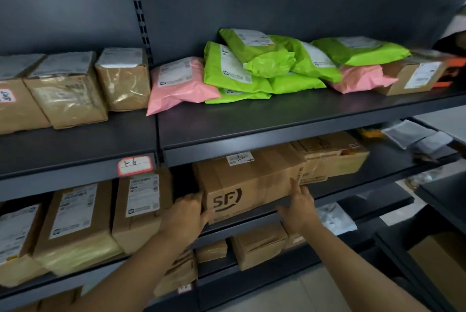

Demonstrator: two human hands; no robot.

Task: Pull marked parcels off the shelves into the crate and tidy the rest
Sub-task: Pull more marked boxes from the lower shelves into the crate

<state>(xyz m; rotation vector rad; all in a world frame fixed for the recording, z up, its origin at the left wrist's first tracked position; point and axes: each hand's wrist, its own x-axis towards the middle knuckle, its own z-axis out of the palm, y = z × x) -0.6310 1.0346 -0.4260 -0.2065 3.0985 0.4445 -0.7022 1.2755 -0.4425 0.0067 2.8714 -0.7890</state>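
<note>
A brown cardboard box printed "SF" (248,183) lies on the middle shelf (335,192), with a small white label on its top. My left hand (185,213) clasps its front left corner. At the front right corner my right hand (301,207) presses against the box, index finger pointing up along the edge. Both hands touch the box from either side. No crate is in view.
The upper shelf (277,120) holds pink and green mailer bags (252,67) and taped brown boxes (68,89). More labelled boxes (78,221) stand left of the SF box, another box (332,158) to its right. A red-bordered tag (135,165) marks the shelf edge.
</note>
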